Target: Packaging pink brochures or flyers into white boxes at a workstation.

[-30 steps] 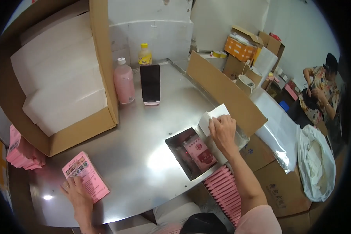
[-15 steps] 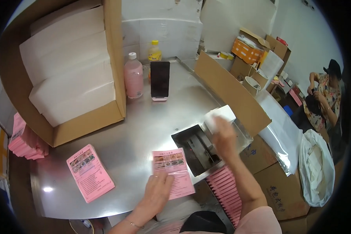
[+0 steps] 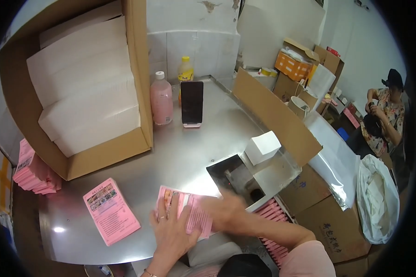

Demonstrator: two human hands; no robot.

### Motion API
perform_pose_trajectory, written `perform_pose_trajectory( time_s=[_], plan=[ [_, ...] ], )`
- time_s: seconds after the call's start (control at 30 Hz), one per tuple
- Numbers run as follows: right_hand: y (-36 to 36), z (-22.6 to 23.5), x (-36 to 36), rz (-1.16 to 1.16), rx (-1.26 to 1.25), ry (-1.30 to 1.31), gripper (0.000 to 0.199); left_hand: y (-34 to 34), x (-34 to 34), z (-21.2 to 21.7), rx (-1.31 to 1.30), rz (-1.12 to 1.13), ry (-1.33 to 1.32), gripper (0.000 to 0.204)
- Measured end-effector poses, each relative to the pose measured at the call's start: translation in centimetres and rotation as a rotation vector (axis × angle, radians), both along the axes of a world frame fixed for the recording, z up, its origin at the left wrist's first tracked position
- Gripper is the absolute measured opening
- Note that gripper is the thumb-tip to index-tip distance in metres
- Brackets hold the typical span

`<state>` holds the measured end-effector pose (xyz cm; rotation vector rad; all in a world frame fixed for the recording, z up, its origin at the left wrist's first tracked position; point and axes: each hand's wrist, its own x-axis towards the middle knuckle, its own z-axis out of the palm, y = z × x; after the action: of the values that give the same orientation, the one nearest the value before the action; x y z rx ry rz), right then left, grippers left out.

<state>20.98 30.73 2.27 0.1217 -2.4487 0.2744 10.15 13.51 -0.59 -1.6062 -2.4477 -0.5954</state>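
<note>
Flat on the metal table [image 3: 171, 161] under my hands lies a pink printed wrapper [image 3: 198, 217]; whether it is a sheet or a bag I cannot tell. My left hand [image 3: 173, 231] rests on it with fingers spread. My right hand [image 3: 224, 211], smeared by motion, is at the wrapper's right side, its fingers unreadable. A small white patch shows between the hands near the wrapper's upper part. Left of my hands is a stack of similar pink wrappers [image 3: 112, 212]. A white block of folded napkins [image 3: 262, 147] stands beside a dark recessed tray [image 3: 233, 173].
A big cardboard box [image 3: 111, 154] of white napkin stacks stands at the left, more pink bundles [image 3: 34, 173] beside it. At the back are a pink bottle [image 3: 162, 101], a yellow-capped bottle [image 3: 186, 71] and a propped phone [image 3: 192, 102]. A person [image 3: 386, 108] sits far right.
My right hand has come from the white block down and left to the wrapper. The wrapper has shifted left and tilted. My left hand's fingers have spread over it.
</note>
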Motion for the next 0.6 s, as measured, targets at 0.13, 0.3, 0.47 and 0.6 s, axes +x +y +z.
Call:
perform_pose_trajectory(
  time_s=[0.13,0.3,0.47,0.6],
  plan=[
    [11.1,2.0,2.1,-0.815,0.390,0.097,0.034,0.2,0.9,-0.3,0.051,0.214,0.031,0.051],
    [16.2,-0.7,4.0,-0.802,0.174,0.047,0.018,0.6,0.6,0.6,0.079,0.146,0.103,0.058],
    [16.1,-0.1,3.3,-0.834,0.102,0.046,0.016,0.4,0.1,1.7,0.068,0.037,0.072,0.075],
    [16.2,-0.3,3.5,-0.810,0.070,0.095,0.017,0.7,-0.2,1.2,0.047,-0.005,0.009,0.069]
  ],
)
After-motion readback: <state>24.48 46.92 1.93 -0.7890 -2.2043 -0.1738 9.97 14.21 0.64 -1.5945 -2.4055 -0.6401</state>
